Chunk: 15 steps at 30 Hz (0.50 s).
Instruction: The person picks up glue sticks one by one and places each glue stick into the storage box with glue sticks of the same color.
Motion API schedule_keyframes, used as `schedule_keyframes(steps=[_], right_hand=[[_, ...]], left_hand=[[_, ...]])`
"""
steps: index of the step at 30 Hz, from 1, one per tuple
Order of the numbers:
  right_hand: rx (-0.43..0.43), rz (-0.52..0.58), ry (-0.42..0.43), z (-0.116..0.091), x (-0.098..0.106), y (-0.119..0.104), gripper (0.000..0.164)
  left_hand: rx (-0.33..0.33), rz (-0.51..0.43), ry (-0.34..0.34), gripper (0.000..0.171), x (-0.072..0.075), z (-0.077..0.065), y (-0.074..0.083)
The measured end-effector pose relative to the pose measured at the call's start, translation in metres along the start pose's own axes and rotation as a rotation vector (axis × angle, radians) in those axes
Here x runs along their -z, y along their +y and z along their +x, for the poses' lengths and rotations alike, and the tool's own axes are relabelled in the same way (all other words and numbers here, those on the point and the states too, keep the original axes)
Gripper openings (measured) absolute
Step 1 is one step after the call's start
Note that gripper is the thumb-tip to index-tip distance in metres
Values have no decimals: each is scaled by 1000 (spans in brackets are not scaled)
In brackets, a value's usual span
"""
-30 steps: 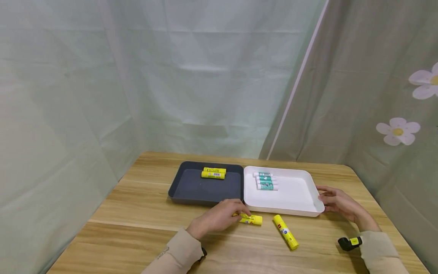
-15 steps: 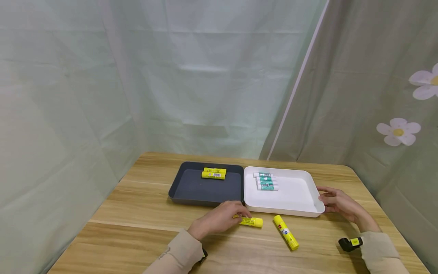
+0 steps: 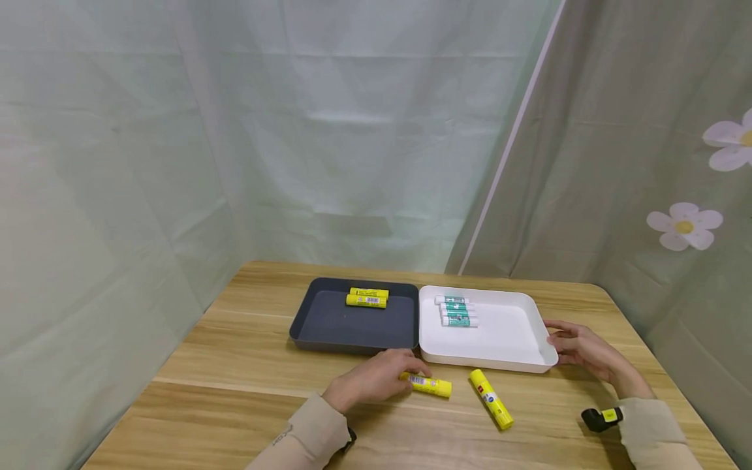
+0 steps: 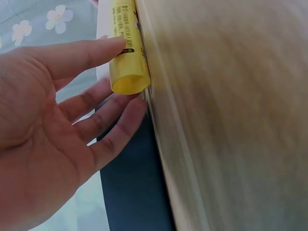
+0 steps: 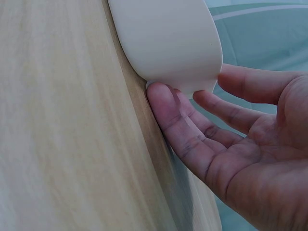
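Note:
Near the dark tray's front right corner, my left hand (image 3: 382, 377) pinches the left end of a yellow glue stick (image 3: 431, 385). In the left wrist view its thumb lies on the labelled side of the glue stick (image 4: 126, 48), with fingers curving behind and below. My right hand (image 3: 581, 346) touches the outer right wall of the white tray (image 3: 511, 336). From the right wrist view, the thumb meets the tray's rim and the loosely bent fingers rest against the wall (image 5: 168, 43). Another yellow glue stick (image 3: 491, 399) lies slanted on the table between the hands.
Two yellow glue sticks (image 3: 367, 301) lie in the dark grey tray (image 3: 317, 329). Several white-and-green sticks (image 3: 458, 312) lie side by side in the white tray. Both trays stand edge to edge on the wooden table (image 3: 235, 365). Curtains (image 3: 376, 163) hang behind.
The held glue stick has rolled, showing a barcode, and its right end has swung slightly toward me. My left hand has shifted slightly toward me; the right hand has stayed at the white tray.

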State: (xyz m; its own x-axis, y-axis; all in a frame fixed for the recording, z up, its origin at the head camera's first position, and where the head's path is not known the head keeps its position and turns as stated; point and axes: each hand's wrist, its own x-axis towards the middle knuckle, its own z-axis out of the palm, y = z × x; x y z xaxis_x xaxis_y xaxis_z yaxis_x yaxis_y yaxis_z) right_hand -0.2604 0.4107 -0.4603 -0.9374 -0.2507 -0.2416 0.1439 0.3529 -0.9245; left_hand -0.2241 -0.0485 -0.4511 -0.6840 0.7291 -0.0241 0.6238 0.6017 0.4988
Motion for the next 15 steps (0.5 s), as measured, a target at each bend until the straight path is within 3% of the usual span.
schedule_keyframes(steps=[15], right_hand=[[10, -3, -7, 0, 0, 0, 72]], left_hand=[[12, 23, -29, 40, -1, -1, 0]])
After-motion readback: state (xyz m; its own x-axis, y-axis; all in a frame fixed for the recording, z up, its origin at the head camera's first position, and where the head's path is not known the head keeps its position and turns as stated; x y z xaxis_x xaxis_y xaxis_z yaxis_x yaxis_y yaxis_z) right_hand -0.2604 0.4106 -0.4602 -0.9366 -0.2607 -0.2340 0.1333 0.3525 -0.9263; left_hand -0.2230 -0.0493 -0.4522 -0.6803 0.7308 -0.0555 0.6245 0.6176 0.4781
